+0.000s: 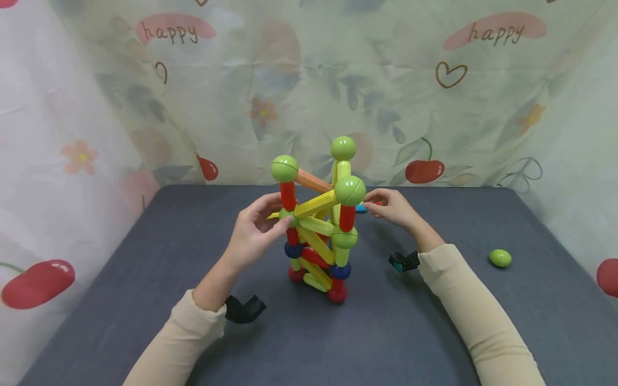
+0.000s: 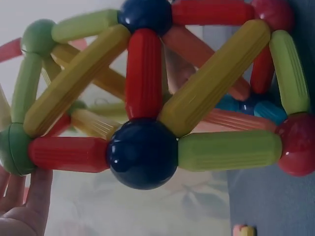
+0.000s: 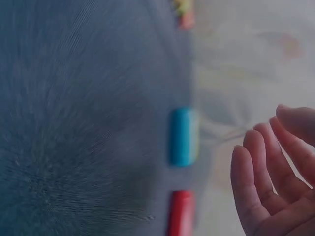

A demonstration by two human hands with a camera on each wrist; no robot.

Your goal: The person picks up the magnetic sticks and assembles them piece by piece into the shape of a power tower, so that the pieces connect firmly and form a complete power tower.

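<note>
A tall tower of magnetic rods and balls [image 1: 316, 247] stands upright on the dark table, with red balls at its foot, navy balls above them and green balls higher up. My left hand [image 1: 253, 230] grips a green ball [image 1: 288, 216] on the tower's left side, thumb in front. In the left wrist view, its fingers reach round a green ball [image 2: 15, 147] at the lower left; tower rods cover much of that view. Just right of the tower, my right hand [image 1: 393, 206] is raised with loosely bent fingers. In the right wrist view, that hand [image 3: 275, 182] holds nothing.
Behind the tower lie a blue rod [image 3: 181, 136] and a red rod [image 3: 181, 214], near the far edge of the table [image 1: 396, 327]. A loose green ball [image 1: 500, 258] rests at the right. Black wrist straps [image 1: 245, 309] hang below both wrists.
</note>
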